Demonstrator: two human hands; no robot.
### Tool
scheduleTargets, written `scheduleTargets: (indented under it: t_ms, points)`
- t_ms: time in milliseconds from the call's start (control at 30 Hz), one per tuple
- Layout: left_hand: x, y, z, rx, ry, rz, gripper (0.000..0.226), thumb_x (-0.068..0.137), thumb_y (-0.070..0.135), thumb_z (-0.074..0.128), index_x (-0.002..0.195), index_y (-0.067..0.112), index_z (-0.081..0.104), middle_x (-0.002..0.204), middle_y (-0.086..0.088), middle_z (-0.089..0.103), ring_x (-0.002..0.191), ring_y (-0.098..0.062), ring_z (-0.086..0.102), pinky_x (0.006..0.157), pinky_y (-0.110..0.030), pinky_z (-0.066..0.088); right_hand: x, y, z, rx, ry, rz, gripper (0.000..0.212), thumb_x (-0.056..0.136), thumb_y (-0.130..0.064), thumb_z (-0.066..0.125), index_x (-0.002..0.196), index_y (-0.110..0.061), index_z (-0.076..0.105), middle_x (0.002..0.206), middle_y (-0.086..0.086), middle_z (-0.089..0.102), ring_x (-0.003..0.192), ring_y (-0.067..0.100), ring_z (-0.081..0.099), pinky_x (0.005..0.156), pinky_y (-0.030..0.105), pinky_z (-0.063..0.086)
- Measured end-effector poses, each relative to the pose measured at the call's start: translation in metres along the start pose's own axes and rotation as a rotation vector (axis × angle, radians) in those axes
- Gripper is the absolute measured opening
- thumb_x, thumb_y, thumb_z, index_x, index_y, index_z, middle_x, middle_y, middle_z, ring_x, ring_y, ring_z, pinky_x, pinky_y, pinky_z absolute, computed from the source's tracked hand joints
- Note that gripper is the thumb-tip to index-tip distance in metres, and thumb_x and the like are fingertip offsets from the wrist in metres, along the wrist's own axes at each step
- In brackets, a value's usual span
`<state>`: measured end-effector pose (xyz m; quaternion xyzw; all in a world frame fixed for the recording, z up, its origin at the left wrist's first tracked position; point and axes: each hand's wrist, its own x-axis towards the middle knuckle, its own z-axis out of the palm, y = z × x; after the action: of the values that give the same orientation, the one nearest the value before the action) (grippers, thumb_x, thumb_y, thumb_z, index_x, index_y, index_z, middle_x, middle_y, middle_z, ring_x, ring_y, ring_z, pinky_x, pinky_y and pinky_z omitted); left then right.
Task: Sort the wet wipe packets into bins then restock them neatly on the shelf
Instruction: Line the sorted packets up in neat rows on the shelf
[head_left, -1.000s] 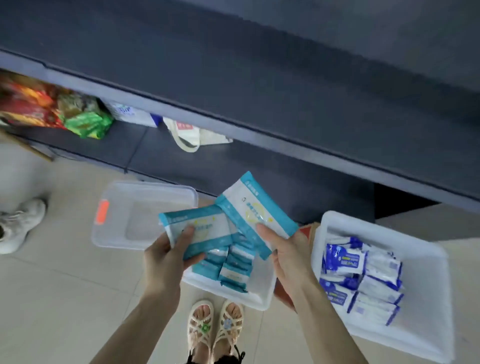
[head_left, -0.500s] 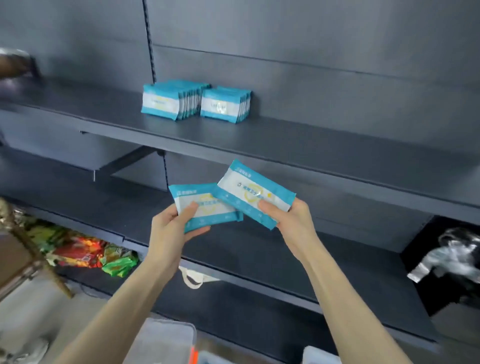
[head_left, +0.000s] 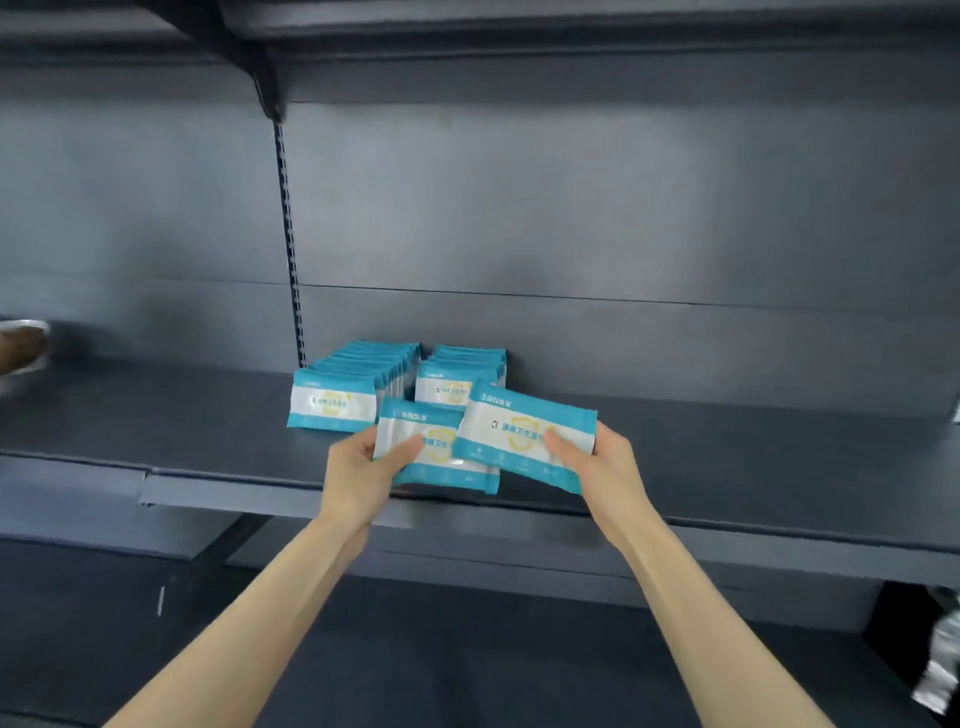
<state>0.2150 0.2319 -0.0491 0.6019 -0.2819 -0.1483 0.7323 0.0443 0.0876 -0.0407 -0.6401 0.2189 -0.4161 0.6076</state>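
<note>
Restocking looks partly done: two rows of teal packets (head_left: 337, 402) stand upright at the shelf's (head_left: 753, 457) back edge. The left grip (head_left: 358, 470) pinches a loose packet (head_left: 441, 462), the right grip (head_left: 597, 462) a second packet (head_left: 519, 431), both above the front edge, not yet shelved.

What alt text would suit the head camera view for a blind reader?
A person's left hand and right hand each hold a flat teal-and-white plastic wet wipe packet, the left packet partly under the right packet, at a dark grey metal shelf. Behind them two rows of matching packets stand upright on it: left row, right row.
</note>
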Motion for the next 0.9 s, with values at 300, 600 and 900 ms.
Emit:
scheduleTargets:
  t_ms: [300,600,900]
  points:
    - [0.148,-0.015,-0.007,0.447,-0.344,0.131,0.042,0.078,0.002,0.074,0.112,0.016,0.053,0.108,0.001,0.060,0.101,-0.019,0.060,0.081,-0.021,0.045,0.078,0.022,0.046,-0.176,0.230,0.094,0.017,0.088,-0.003,0.064,0.097,-0.016,0.060,0.097,-0.001,0.069,0.086,0.011,0.068,0.070,0.027,0.057]
    - [0.210,-0.008,0.032,0.995,-0.486,0.377,0.029,0.085,0.001,0.059,0.111,0.013,0.056,0.095,-0.009,0.058,0.065,-0.018,0.049,0.062,-0.024,0.039,0.129,0.029,0.044,-0.278,0.284,0.098,0.022,0.088,-0.003,0.064,0.107,-0.012,0.057,0.103,0.005,0.068,0.087,0.015,0.067,0.064,0.026,0.054]
    - [0.234,-0.001,0.045,1.434,-0.491,0.555,0.036,0.085,0.011,0.065,0.119,0.008,0.052,0.119,-0.011,0.052,0.104,-0.030,0.055,0.081,-0.038,0.048,0.148,0.037,0.042,-0.375,0.246,0.124,0.024,0.088,-0.005,0.064,0.110,-0.010,0.055,0.105,0.007,0.066,0.091,0.017,0.066,0.060,0.022,0.051]
